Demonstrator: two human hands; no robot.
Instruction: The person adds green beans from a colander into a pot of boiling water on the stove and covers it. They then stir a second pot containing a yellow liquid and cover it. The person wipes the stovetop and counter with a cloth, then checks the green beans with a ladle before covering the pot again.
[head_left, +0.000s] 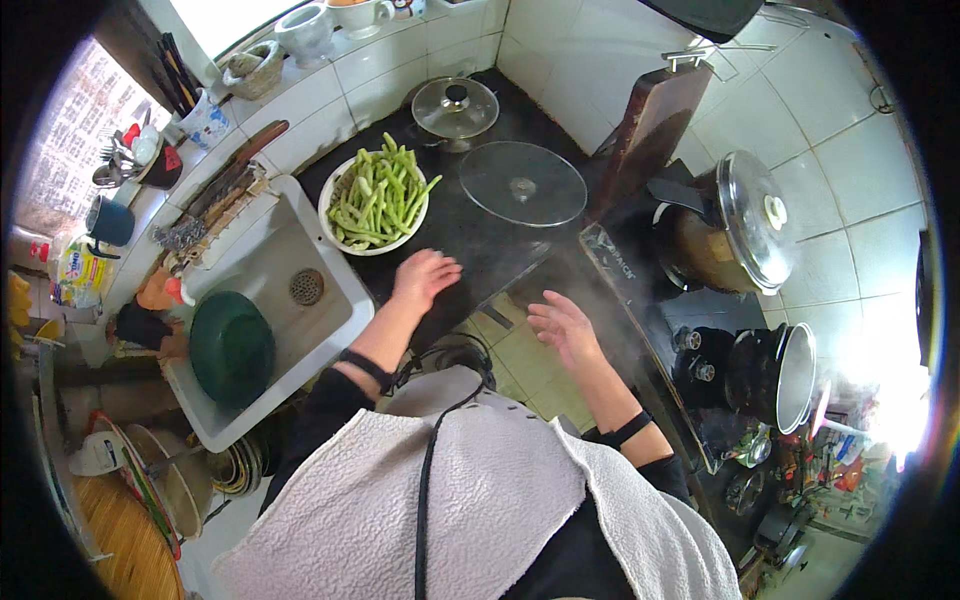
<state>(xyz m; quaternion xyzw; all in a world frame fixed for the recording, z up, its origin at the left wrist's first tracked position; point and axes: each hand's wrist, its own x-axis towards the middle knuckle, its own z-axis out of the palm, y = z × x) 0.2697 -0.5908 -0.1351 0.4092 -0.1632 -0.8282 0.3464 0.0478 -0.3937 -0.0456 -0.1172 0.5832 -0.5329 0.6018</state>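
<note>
My left hand [426, 279] is in the air by the front edge of the dark counter, fingers loosely stretched and holding nothing. Nearest to it is a white bowl [338, 230] heaped with green beans [383, 193]. To the right, my right hand [562, 325] hangs over the floor beside the stove edge, its fingers apart and nothing in them. A round glass lid [523, 184] lies flat on the counter beyond both hands. Behind it, a smaller glass lid with a black knob [455, 105] covers a pan.
At left is a sink [345, 285] with a green basin [232, 350] in it. On the right-hand stove stand a large pot with a clear lid [765, 225] and a smaller pot [797, 378]. A cutting board [655, 130] leans at the back wall. Thin steam drifts near the stove.
</note>
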